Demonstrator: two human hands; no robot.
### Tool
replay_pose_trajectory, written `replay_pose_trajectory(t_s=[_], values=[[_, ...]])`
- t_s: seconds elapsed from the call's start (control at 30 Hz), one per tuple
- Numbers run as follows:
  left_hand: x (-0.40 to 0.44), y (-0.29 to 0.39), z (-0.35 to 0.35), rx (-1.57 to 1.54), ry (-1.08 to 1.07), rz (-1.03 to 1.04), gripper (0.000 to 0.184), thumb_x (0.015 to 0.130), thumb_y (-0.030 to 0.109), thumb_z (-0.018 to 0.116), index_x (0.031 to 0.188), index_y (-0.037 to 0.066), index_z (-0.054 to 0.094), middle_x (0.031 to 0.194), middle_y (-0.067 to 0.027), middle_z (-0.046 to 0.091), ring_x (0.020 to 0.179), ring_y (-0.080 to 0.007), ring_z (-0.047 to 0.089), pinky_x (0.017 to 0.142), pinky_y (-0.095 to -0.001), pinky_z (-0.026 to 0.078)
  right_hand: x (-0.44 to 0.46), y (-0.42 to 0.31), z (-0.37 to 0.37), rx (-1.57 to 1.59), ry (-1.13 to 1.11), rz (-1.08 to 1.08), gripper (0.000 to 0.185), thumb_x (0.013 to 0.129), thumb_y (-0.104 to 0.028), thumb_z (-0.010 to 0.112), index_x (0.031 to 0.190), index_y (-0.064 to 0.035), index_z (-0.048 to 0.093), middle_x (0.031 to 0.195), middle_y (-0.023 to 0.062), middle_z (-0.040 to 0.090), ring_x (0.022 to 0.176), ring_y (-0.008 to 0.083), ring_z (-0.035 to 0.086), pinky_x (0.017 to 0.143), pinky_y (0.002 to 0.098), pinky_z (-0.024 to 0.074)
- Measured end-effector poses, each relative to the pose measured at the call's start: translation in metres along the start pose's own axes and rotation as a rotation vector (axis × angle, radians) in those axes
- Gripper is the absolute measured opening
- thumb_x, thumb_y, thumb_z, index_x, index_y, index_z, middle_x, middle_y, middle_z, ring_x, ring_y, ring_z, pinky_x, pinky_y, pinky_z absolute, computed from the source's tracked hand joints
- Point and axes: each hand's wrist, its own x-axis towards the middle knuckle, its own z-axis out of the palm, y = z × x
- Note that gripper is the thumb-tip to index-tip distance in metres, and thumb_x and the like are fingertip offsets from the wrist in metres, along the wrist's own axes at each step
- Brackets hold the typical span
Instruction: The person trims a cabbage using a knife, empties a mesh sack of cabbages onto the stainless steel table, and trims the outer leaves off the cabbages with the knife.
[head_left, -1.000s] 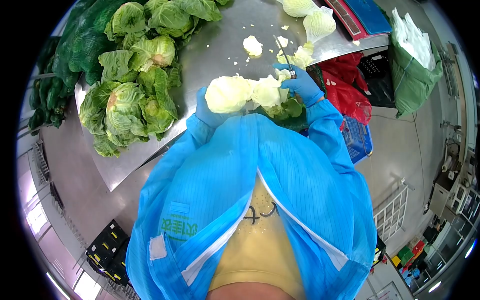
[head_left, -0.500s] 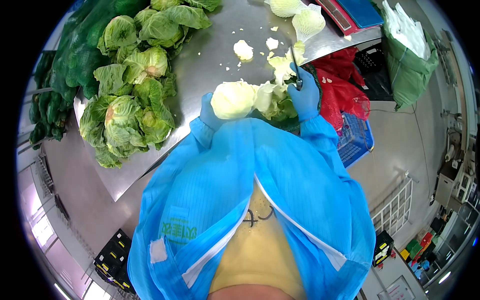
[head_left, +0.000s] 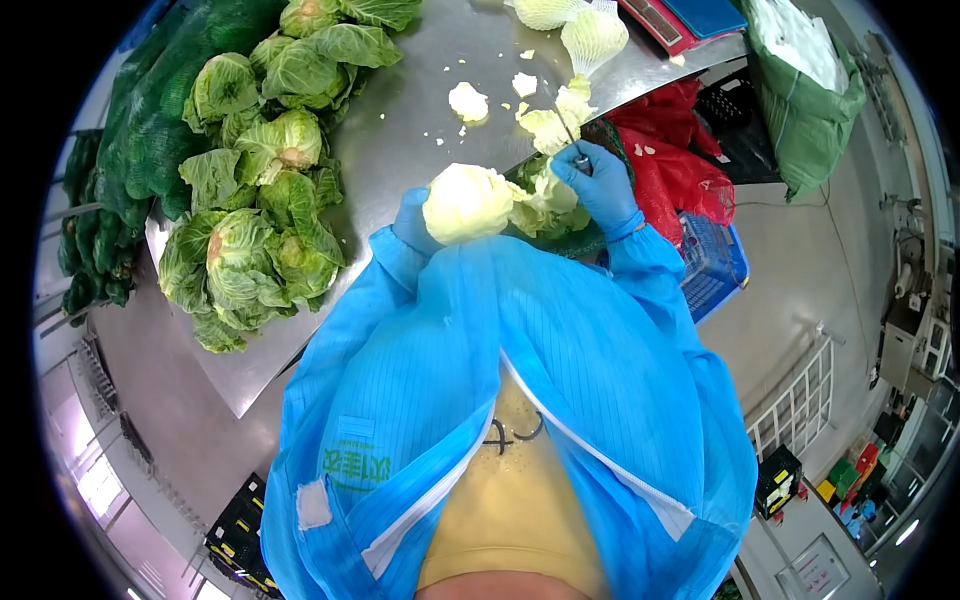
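A pale, peeled cabbage is in my left hand, which wears a blue glove and is closed against its left side; some fingers are hidden behind the head. My right hand, gloved in blue too, grips a knife by its dark handle, the thin blade slanting up and to the left. Just left of that hand, loose green leaves lie by the table edge beside the cabbage. Pale leaf pieces are heaped beyond the blade.
Untrimmed cabbages are piled on the left of the steel table, near green net sacks. Net-wrapped cabbages lie at the far side. To the right are red netting, a blue crate and a green sack.
My right hand has turned, and the knife now slants more to the left. The cabbage stays in my left hand, turned slightly. The whole view has shifted a little.
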Motion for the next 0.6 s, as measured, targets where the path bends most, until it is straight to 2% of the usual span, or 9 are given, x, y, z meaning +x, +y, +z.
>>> replay_pose_trajectory(t_s=[0.03,0.13,0.17,0.2,0.27,0.3,0.37,0.43,0.6], values=[[0.001,-0.001,0.006,0.091,0.112,0.006,0.061,0.081,0.034,0.043,0.132,0.002,0.039,0.133,-0.0185,0.043,0.121,-0.0346,0.044,0.103,-0.0464,0.034,0.001,0.001,-0.001,-0.159,0.114,-0.038,0.024,0.077,-0.024,0.070,0.089,-0.0031,0.065,0.071,0.0008,0.054,0.063,0.0077,0.049,0.060,0.0226,0.0425],[0.006,-0.005,0.027,0.367,0.448,0.029,0.076,0.075,0.049,0.050,0.135,0.005,0.036,0.134,-0.0176,0.043,0.120,-0.0340,0.044,0.103,-0.0465,0.034,0.000,-0.005,0.006,-0.369,0.148,-0.113,0.031,0.077,-0.026,0.069,0.101,-0.0061,0.065,0.073,0.0042,0.054,0.066,0.0108,0.052,0.063,0.0254,0.0440],[0.007,-0.005,0.028,0.414,0.501,0.034,0.079,0.074,0.051,0.051,0.136,0.006,0.036,0.135,-0.0175,0.043,0.120,-0.0339,0.045,0.103,-0.0465,0.034,0.001,-0.006,0.011,-0.400,0.177,-0.268,0.038,0.078,-0.030,0.069,0.111,-0.0116,0.062,0.076,0.0040,0.055,0.063,0.0097,0.052,0.060,0.0246,0.0444],[0.007,-0.004,0.028,0.461,0.556,0.038,0.081,0.072,0.054,0.052,0.136,0.006,0.035,0.135,-0.0173,0.043,0.120,-0.0338,0.045,0.102,-0.0465,0.034,0.000,-0.009,0.015,-0.401,0.179,-0.270,0.038,0.078,-0.030,0.069,0.111,-0.0116,0.062,0.076,0.0040,0.055,0.063,0.0097,0.052,0.060,0.0246,0.0444],[0.003,-0.005,0.018,0.460,0.450,0.043,0.079,0.074,0.051,0.053,0.136,0.006,0.036,0.134,-0.0170,0.043,0.120,-0.0337,0.045,0.102,-0.0464,0.035,-0.007,-0.019,0.028,0.129,0.010,0.183,0.042,0.080,-0.033,0.067,0.117,-0.0132,0.059,0.074,0.0029,0.054,0.058,0.0084,0.050,0.055,0.0230,0.0438],[0.000,-0.005,0.012,0.459,0.416,0.044,0.078,0.074,0.051,0.053,0.136,0.007,0.036,0.134,-0.0168,0.043,0.120,-0.0337,0.045,0.102,-0.0464,0.035,-0.007,-0.019,0.032,0.151,-0.074,0.145,0.042,0.081,-0.032,0.067,0.114,-0.0081,0.059,0.072,0.0001,0.052,0.054,0.0063,0.046,0.049,0.0212,0.0412],[-0.002,-0.001,0.004,0.289,0.307,-0.010,0.063,0.080,0.037,0.047,0.133,0.003,0.038,0.130,-0.0174,0.046,0.115,-0.0319,0.049,0.097,-0.0438,0.041,-0.007,-0.016,0.034,0.200,-0.138,0.178,0.037,0.082,-0.029,0.066,0.111,-0.0060,0.060,0.071,-0.0012,0.052,0.053,0.0049,0.044,0.047,0.0195,0.0392],[-0.002,0.000,-0.001,0.274,0.310,-0.011,0.064,0.080,0.038,0.047,0.133,0.003,0.037,0.130,-0.0173,0.046,0.114,-0.0317,0.050,0.097,-0.0431,0.042,-0.005,-0.012,0.034,0.227,-0.178,0.160,0.027,0.082,-0.022,0.065,0.100,-0.0021,0.061,0.065,-0.0038,0.050,0.050,0.0027,0.042,0.043,0.0176,0.0365],[0.001,-0.001,0.006,0.211,0.439,-0.025,0.059,0.082,0.036,0.044,0.130,0.002,0.041,0.127,-0.0169,0.049,0.112,-0.0314,0.051,0.097,-0.0420,0.042,-0.004,-0.019,0.018,0.266,-0.166,0.144,0.021,0.079,-0.019,0.067,0.093,-0.0036,0.063,0.065,-0.0039,0.050,0.052,0.0024,0.040,0.043,0.0191,0.0357]])
